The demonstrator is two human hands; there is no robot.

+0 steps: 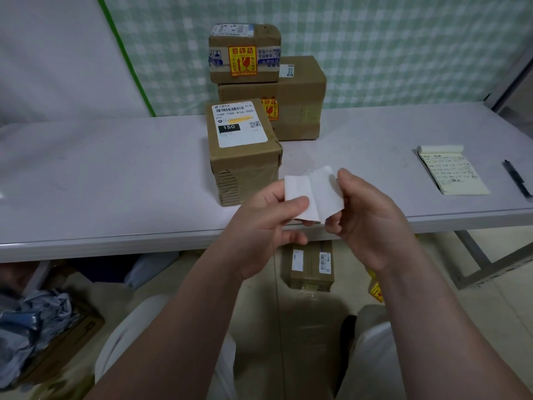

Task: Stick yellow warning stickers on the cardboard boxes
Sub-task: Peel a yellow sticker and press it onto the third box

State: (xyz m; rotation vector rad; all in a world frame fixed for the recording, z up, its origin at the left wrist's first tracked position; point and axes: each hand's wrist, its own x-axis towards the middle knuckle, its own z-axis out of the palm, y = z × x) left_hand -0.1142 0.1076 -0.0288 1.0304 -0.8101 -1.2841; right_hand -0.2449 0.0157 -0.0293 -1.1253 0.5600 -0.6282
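Sticker strip (313,194): white paper, creased down the middle, only its white side facing the camera; held in the air over the front edge of the counter (115,168), just in front of the near box (245,168).
Left hand (259,223): thumb lies on the front of the strip's left half, fingers (291,238) curled behind it, pinching the paper.
Right hand (369,215): thumb and fingers pinch the strip's right edge.
Floor box (311,265): cardboard, white labels on top, on the floor under the counter, below the hands.
Counter: pale, long; carries three boxes, a notepad and a pen.
Near box: brown cardboard, close to the front edge; white shipping label (239,124) on its top face.
Notepad (452,174): yellow, handwritten, top pages rolled back, well to the right; pen (517,177) beside it, apart.
Large box (300,111): directly behind the near box; lower yellow sticker (269,109) on its front, partly hidden by the near box.
Top box (245,33): stacked on the large box; upper yellow sticker (242,62) on its front face.
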